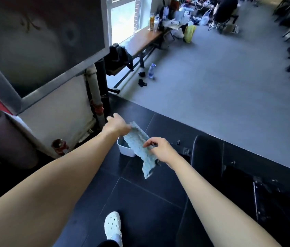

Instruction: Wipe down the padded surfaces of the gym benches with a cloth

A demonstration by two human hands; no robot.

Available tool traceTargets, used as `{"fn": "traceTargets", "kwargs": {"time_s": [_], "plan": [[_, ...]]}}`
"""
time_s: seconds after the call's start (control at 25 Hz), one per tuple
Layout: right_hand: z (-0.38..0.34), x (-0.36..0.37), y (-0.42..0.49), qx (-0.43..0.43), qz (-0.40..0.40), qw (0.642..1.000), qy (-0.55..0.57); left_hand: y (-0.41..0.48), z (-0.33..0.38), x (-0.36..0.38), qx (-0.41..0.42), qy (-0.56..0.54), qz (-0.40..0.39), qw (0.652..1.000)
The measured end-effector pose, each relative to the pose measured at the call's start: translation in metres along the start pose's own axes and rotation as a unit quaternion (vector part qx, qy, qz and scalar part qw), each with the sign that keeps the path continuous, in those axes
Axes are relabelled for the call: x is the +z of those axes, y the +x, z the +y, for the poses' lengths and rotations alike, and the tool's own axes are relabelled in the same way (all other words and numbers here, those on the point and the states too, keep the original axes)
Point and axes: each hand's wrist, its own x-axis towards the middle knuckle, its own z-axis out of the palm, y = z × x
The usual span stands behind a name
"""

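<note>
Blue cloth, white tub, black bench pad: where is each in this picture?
blue cloth [138, 146], head view, middle of its spread part.
white tub [126, 151], head view, outer wall just below the cloth.
black bench pad [208, 152], head view, its padded top.

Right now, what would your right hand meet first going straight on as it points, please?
Beyond the cloth the right hand pinches, probably the left hand at its far end; the white tub seems lower.

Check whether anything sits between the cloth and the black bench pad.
Nothing visible. Left hand and right hand hold the cloth over the white tub; the bench pad lies just beyond the right hand, its top bare.
</note>
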Motion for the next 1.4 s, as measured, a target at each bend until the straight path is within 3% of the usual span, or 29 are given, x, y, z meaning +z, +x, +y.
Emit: {"fn": "traceTargets", "kwargs": {"time_s": [0.08, 0.16, 0.28, 0.4, 0.48, 0.56, 0.68, 0.8, 1.0, 1.28, 1.4], "plan": [[0.0, -0.02, 0.043, 0.048, 0.035, 0.994, 0.089, 0.049, 0.033, 0.009, -0.009, -0.041, -0.041, 0.998], [0.006, -0.036, 0.082, 0.101, 0.063, 0.979, 0.169, 0.077, 0.055, 0.027, -0.043, -0.075, -0.144, 0.986], [0.022, -0.052, 0.141, 0.171, 0.099, 0.942, 0.272, 0.108, 0.074, 0.048, -0.132, -0.122, -0.328, 0.927], [0.039, -0.059, 0.198, 0.197, 0.114, 0.908, 0.35, 0.158, 0.078, 0.069, -0.153, -0.129, -0.402, 0.893], [0.045, -0.059, 0.234, 0.211, 0.1, 0.888, 0.395, 0.193, 0.076, 0.085, -0.182, -0.173, -0.395, 0.884], [0.053, -0.058, 0.268, 0.233, 0.09, 0.875, 0.415, 0.225, 0.079, 0.098, -0.205, -0.285, -0.312, 0.883], [0.074, -0.052, 0.32, 0.269, 0.08, 0.889, 0.361, 0.272, 0.081, 0.111, -0.192, -0.415, -0.175, 0.872], [0.101, -0.031, 0.373, 0.304, 0.058, 0.897, 0.314, 0.323, 0.067, 0.132, -0.155, -0.334, -0.144, 0.918], [0.152, 0.029, 0.442, 0.315, 0.042, 0.907, 0.274, 0.4, 0.017, 0.188, -0.104, -0.212, -0.187, 0.954], [0.281, 0.135, 0.523, 0.33, 0.14, 0.887, 0.29, 0.504, -0.069, 0.301, -0.028, -0.208, -0.184, 0.96], [0.336, 0.181, 0.531, 0.37, 0.135, 0.879, 0.27, 0.522, -0.113, 0.353, -0.061, -0.156, -0.237, 0.957]]}}
